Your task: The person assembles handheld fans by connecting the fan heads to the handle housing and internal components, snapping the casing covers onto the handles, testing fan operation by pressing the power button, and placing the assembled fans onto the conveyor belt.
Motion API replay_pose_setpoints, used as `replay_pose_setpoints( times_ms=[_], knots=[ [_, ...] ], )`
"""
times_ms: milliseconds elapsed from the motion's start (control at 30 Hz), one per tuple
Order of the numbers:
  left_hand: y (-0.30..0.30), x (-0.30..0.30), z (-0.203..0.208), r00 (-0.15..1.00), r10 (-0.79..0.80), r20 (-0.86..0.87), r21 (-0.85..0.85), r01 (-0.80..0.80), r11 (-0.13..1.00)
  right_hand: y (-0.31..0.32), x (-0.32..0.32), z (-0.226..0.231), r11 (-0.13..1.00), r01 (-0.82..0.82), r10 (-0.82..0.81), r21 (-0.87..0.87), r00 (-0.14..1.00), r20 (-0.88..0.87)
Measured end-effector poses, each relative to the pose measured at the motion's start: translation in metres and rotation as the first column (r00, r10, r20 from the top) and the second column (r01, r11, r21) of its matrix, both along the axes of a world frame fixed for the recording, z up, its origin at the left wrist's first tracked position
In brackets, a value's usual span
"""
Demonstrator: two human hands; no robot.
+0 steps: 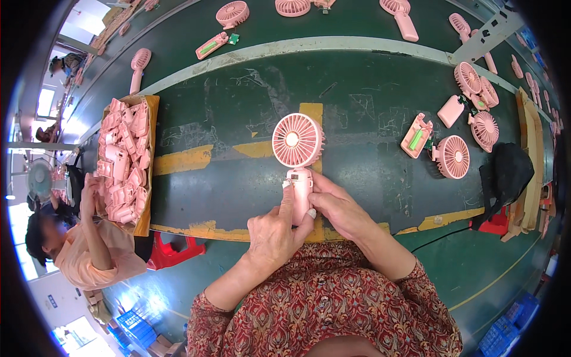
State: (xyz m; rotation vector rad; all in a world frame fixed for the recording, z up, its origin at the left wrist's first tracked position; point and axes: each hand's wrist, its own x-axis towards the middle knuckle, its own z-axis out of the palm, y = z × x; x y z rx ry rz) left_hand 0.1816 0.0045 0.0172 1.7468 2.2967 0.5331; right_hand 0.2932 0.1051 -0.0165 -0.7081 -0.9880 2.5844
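Note:
A pink handheld fan lies in front of me on the green worktable, its round grille at the far end and its handle toward me. My right hand grips the handle from the right, thumb on top and fingers along the side. My left hand holds the handle from the left; its index finger is stretched onto the upper handle near a small dark window, and its thumb presses lower down. White coverings show on the left index finger and thumb tips. The handle's underside is hidden.
A carton of pink casing parts stands at the left. Several fan heads and opened handles lie at the right, near a black bag. A metal rail crosses the far side. A co-worker sits left, reaching toward the carton.

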Motion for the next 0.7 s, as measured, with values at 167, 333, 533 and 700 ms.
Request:
replay_pose_setpoints(
  times_ms=[167,333,533,700],
  knots=[
    [-0.002,0.000,-0.003,0.999,-0.030,-0.021,0.023,0.031,0.999,-0.006,-0.002,0.006,0.998,0.058,-0.060,0.035,0.996,0.060],
    [-0.005,-0.004,-0.006,0.997,-0.070,-0.017,-0.011,0.070,0.997,-0.011,-0.003,0.002,0.995,0.092,-0.094,0.027,0.993,0.067],
    [-0.006,-0.011,-0.006,0.993,-0.121,0.000,-0.017,0.121,0.993,-0.013,-0.003,-0.002,0.992,0.117,-0.116,-0.045,0.993,0.033],
    [-0.005,-0.003,-0.005,0.995,-0.090,-0.037,-0.010,0.089,0.996,-0.014,-0.007,0.006,0.990,0.128,-0.132,0.067,0.989,0.069]
  ],
)
